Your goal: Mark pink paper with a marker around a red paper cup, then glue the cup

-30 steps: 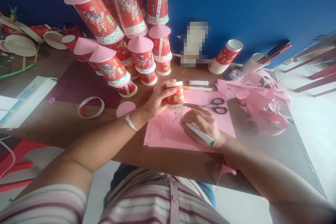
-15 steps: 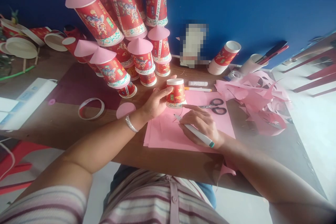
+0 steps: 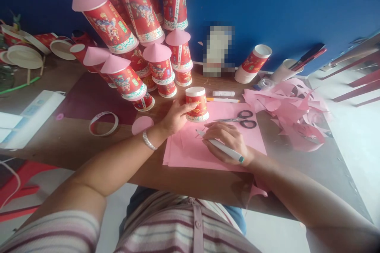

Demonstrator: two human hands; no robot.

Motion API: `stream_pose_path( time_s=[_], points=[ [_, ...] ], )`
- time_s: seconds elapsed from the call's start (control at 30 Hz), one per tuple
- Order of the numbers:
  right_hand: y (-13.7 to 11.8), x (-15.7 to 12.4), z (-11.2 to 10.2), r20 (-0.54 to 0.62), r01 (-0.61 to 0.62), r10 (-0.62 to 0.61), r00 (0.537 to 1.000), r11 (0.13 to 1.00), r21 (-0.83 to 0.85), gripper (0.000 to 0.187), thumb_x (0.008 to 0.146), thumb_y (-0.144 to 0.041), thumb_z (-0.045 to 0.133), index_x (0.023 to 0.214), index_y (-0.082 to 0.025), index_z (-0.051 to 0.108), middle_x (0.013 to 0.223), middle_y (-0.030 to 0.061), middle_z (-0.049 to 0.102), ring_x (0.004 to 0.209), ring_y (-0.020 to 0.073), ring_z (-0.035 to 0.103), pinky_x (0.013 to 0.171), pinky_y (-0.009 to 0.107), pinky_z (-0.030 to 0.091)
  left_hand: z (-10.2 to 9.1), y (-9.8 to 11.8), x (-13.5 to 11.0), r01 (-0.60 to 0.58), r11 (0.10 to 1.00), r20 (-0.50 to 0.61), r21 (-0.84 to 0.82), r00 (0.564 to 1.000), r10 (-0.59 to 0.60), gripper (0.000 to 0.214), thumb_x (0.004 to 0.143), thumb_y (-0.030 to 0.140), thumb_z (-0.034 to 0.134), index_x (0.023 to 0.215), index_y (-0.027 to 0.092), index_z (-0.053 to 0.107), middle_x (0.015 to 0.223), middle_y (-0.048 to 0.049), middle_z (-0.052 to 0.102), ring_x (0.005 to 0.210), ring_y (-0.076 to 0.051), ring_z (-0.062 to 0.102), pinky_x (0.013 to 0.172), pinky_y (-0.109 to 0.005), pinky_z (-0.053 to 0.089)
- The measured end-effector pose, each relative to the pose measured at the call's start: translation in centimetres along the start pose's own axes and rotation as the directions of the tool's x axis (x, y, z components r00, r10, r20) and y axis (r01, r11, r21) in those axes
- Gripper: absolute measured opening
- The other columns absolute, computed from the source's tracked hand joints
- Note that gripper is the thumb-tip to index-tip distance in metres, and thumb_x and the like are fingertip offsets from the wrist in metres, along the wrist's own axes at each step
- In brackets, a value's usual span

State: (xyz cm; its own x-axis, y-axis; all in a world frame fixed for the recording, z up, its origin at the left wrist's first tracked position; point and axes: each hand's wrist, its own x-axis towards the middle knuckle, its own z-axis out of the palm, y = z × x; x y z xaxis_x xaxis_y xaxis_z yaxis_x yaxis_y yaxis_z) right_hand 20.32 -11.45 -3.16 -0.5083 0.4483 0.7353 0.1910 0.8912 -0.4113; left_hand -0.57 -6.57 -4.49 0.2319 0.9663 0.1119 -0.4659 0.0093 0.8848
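Observation:
My left hand is closed around the left side of a red paper cup, its thumb across the printed front. The cup stands upside down, with a white top and a drawn-on white band at the bottom. In my right hand is a white marker with a green end, its tip pointing left toward the cup but apart from it. Beneath both hands lie pink paper sheets. Scissors with dark handles rest on the paper just beyond my right hand.
Several stacked red cup towers with pink cone tops stand at back left. A glue stick and an orange-and-white pen lie beyond the paper. Pink scraps, a pen cup and stacked cups sit right. A paper ring lies left.
My left hand has shifted the cup slightly left and turned it a little. The index finger of my right hand, earlier stretched to the cup's lower rim, has drawn back from it.

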Motion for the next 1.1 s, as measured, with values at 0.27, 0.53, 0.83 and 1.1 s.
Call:
stream_pose_path(
  time_s=[0.27,0.53,0.83,1.1],
  points=[
    [2.0,0.4,-0.2,0.029,-0.57,0.719,0.695,0.525,0.632,0.037,0.1,-0.058,0.078,0.088,-0.026,0.063,0.06,-0.0082,0.057,0.053,0.0138,0.061,0.066,0.036,0.065,-0.1,0.8,0.0,-0.003,0.999,-0.074,-0.043,0.997,-0.001,0.043,0.083,0.04,0.087,0.119,0.022,0.073,0.101,-0.0042,0.078,0.097,-0.026,0.074,0.092,-0.04,0.057],
    [3.6,0.6,-0.4,-0.088,-0.624,0.816,0.571,0.501,0.599,0.038,0.092,-0.061,0.083,0.097,-0.027,0.067,0.072,-0.0046,0.067,0.059,0.0139,0.063,0.062,0.032,0.061,-0.2,0.9,0.1,0.027,0.991,-0.06,-0.133,0.998,-0.035,0.059,0.08,0.046,0.088,0.131,0.024,0.07,0.107,-0.0059,0.078,0.103,-0.028,0.076,0.093,-0.041,0.061],
    [2.5,1.2,0.0,0.112,-0.643,0.842,0.527,0.31,0.7,0.047,0.081,-0.055,0.096,0.1,-0.027,0.064,0.082,-0.001,0.08,0.075,0.0188,0.074,0.078,0.035,0.062,-0.4,1.4,0.0,-0.005,1.0,-0.028,0.015,1.0,0.006,0.066,0.076,0.049,0.092,0.134,0.026,0.07,0.106,-0.0066,0.077,0.103,-0.029,0.075,0.095,-0.044,0.061],
    [2.7,1.1,0.4,0.197,-0.543,0.807,0.556,0.174,0.821,0.049,0.075,-0.049,0.101,0.099,-0.026,0.065,0.08,-0.0039,0.073,0.076,0.0175,0.074,0.08,0.036,0.064,-0.8,0.9,-0.1,0.007,0.993,0.089,0.114,0.996,-0.017,0.07,0.079,0.049,0.093,0.141,0.027,0.071,0.151,-0.0135,0.072,0.138,-0.036,0.068,0.118,-0.053,0.056]
  ],
)
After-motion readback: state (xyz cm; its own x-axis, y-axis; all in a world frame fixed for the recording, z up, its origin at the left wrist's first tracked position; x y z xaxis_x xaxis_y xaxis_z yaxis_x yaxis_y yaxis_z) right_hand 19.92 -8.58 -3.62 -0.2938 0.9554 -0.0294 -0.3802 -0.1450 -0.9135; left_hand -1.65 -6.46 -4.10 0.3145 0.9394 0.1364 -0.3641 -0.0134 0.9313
